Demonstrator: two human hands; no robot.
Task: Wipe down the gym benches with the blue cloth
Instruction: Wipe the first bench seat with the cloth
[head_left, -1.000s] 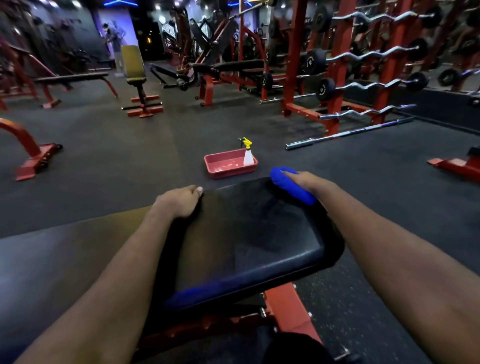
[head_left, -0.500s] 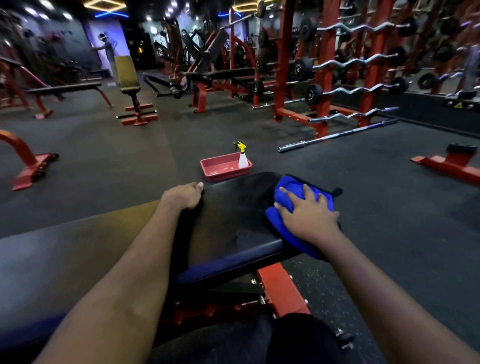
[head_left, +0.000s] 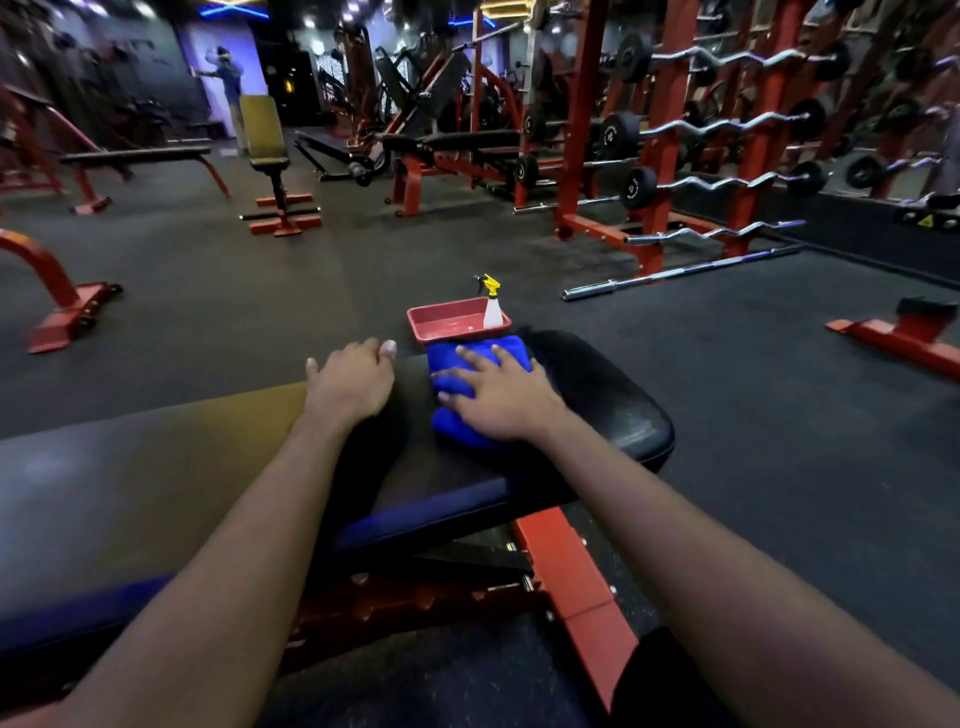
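Observation:
A black padded gym bench (head_left: 613, 410) on a red frame runs across the foreground. A folded blue cloth (head_left: 457, 387) lies on its seat pad near the far edge. My right hand (head_left: 498, 395) presses flat on the cloth with straight, spread fingers. My left hand (head_left: 350, 382) rests on the far edge of the bench, just left of the cloth, fingers curled over the rim.
A red tray (head_left: 447, 323) holding a white spray bottle (head_left: 492, 306) with a yellow trigger sits on the floor just beyond the bench. Red racks with curl bars (head_left: 727, 182) stand at the right, a barbell (head_left: 675, 273) lies on the floor, other benches (head_left: 140, 156) and a person (head_left: 228, 88) are far left.
My right hand slid the cloth leftward from the bench's right end across the seat pad toward my left hand. The left hand stayed on the far edge.

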